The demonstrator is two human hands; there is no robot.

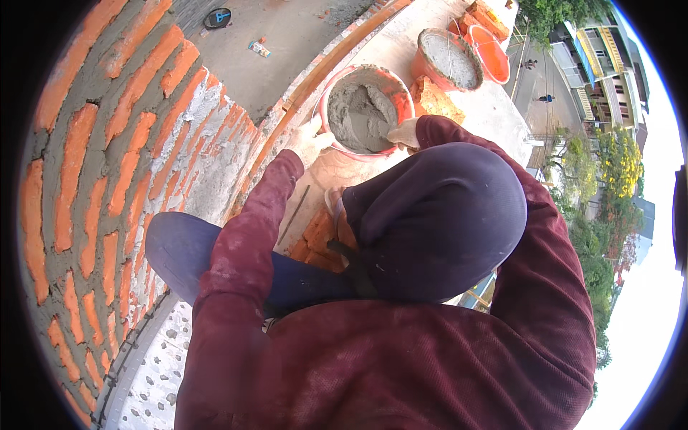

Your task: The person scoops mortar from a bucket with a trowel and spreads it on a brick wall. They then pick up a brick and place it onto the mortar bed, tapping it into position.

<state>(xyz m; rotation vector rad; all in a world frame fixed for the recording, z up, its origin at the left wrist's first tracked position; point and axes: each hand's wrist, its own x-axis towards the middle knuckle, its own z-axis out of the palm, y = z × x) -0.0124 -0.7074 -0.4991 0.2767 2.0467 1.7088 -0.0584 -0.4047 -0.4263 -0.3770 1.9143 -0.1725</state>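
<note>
A red bucket (pixel 365 149) of wet grey mortar (pixel 362 111) sits on the pale ledge (pixel 387 29) ahead of me. My left hand (pixel 312 140) grips its left side at the rim and wire handle, and my right hand (pixel 403 133) holds the rim on the right. Just beyond, broken bricks (pixel 438 99) lie beside a second bucket (pixel 448 61) of grey mix and an orange bucket (pixel 496 61). More bricks (pixel 315 240) lie by my sandalled foot, below my bent knee.
A brick wall (pixel 93 208) with grey mortar joints stands at my left. A wooden board (pixel 319 72) runs along the ledge's edge. Below are a floor (pixel 279 50) with a black basin (pixel 216 18), and, at the right, a street (pixel 537 93) with people, buildings and trees.
</note>
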